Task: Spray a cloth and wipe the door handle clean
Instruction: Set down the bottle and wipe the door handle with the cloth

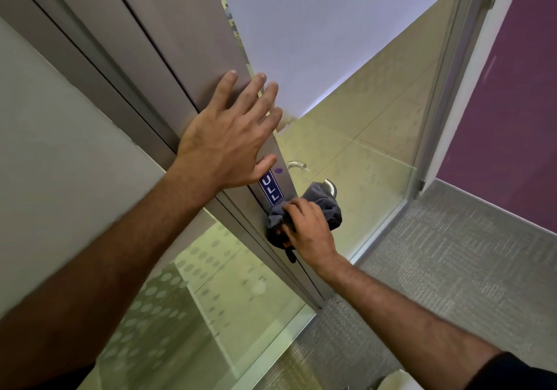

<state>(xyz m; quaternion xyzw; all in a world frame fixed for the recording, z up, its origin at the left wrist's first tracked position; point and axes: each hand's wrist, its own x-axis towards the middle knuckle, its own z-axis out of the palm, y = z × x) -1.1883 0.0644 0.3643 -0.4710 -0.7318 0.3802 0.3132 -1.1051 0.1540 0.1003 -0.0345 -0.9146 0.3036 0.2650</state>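
A grey cloth (324, 203) is wrapped around the silver lever door handle (330, 186) on the metal stile of a glass door; only the handle's curved end shows past the cloth. My right hand (307, 228) grips the cloth against the handle. My left hand (232, 133) lies flat with fingers spread on the door's metal stile (193, 58), just above a blue "PULL" sticker (270, 189). A second handle (297, 165) shows through the glass on the door's far side. No spray bottle can be identified.
The glass door panel (361, 154) stands to the right of the stile, with a frosted dotted glass panel (168, 293) at the lower left. Grey carpet (437, 269) covers the floor. A purple wall (512, 103) stands at the right. A white object (394, 382) peeks in at the bottom edge.
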